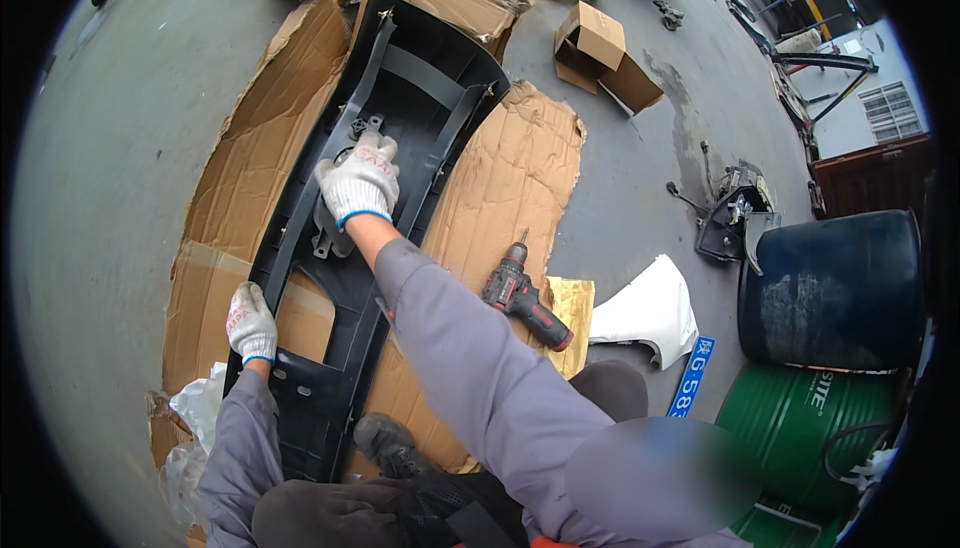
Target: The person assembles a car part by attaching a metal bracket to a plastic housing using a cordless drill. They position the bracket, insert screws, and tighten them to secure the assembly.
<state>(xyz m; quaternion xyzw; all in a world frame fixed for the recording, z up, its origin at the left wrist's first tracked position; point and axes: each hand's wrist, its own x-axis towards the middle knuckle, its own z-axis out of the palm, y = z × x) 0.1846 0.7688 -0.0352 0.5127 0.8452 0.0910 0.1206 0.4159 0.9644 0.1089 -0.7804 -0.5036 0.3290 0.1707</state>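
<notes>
A long black plastic bumper (425, 58), hollow side up, lies across flattened cardboard. My left hand (250, 324), in a white knit glove, is closed on its left edge beside a rectangular opening. Farther up, my right hand (362, 176), gloved too, curls over a dark rounded part (333, 231) with mounting tabs inside the bumper. The palm and fingers cover most of that part, so its exact kind does not show. To the right of the bumper, a cordless drill (522, 298) with a bit fitted rests on the cardboard.
Cardboard (500, 178) spreads under the bumper. Right of it are a white body panel (650, 313), a blue licence plate (692, 376), a dark drum (835, 288) and a green drum (800, 428). An open box (598, 38) stands farther off. My shoe (390, 443) is beside the bumper.
</notes>
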